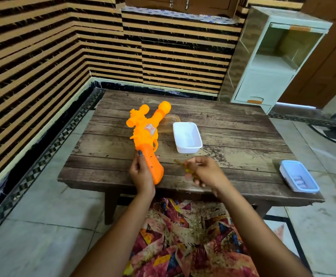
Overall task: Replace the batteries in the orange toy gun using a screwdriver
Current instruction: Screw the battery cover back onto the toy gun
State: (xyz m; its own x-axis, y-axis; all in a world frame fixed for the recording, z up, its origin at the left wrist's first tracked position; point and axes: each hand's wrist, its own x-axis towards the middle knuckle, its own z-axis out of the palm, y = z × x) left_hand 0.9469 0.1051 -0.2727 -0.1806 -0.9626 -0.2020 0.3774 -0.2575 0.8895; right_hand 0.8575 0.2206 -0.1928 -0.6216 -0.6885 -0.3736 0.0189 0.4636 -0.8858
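Observation:
The orange toy gun (147, 134) lies tilted over the wooden table (233, 124), barrel pointing away. My left hand (141, 172) grips its handle near the table's front edge, thumb on top. To the right of the handle, my right hand (205, 172) holds a screwdriver (180, 163) with a yellowish handle; it is blurred by motion, and its thin shaft points left toward the gun's handle. The tip stays a short way from the gun.
A white plastic tub (187, 139) stands right of the gun, with a clear lid or tray (168, 122) behind it. A pale blue container (299, 175) holding small items sits at the table's right front corner. A white cabinet (271, 58) stands behind the table.

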